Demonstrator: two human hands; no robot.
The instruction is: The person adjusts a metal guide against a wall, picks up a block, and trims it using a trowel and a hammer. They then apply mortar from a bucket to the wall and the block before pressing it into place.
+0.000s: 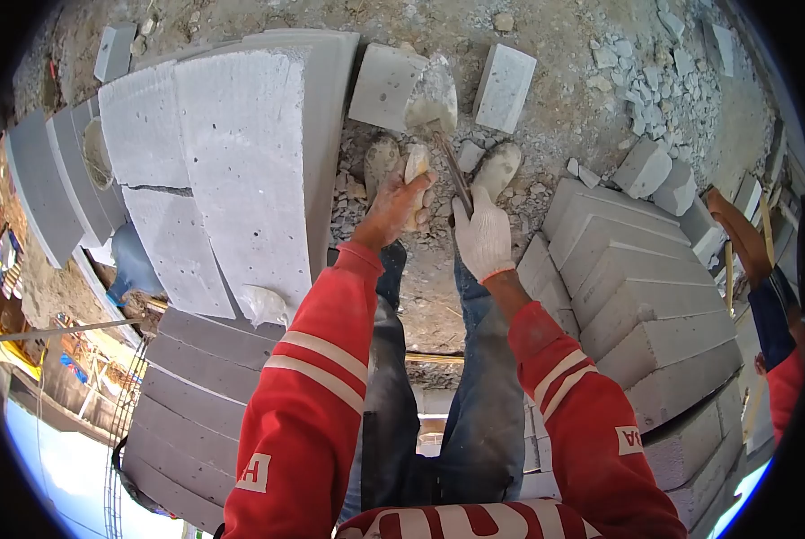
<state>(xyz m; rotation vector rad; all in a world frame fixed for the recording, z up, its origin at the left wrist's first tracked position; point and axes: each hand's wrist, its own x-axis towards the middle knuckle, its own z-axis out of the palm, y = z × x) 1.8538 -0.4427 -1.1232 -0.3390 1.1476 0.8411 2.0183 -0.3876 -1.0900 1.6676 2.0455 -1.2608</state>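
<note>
My bare left hand [389,208] is closed around a pale, elongated chunk [416,163], possibly a broken piece of block. My right hand [484,238], in a white knitted glove, grips a trowel [432,97] by its handle. The trowel's grey-smeared blade points away from me, over a small grey block piece [386,87] on the ground. Another cut block piece [505,88] lies to the right of the blade. Both hands are above rubble, between my dusty boots [497,169].
Large light-grey blocks [241,153] stand stacked at left, with a crumpled white bag [265,305] on them. More blocks [640,278] are piled at right. Broken rubble [658,90] lies at the upper right. Another person's arm [745,238] reaches in at the right edge.
</note>
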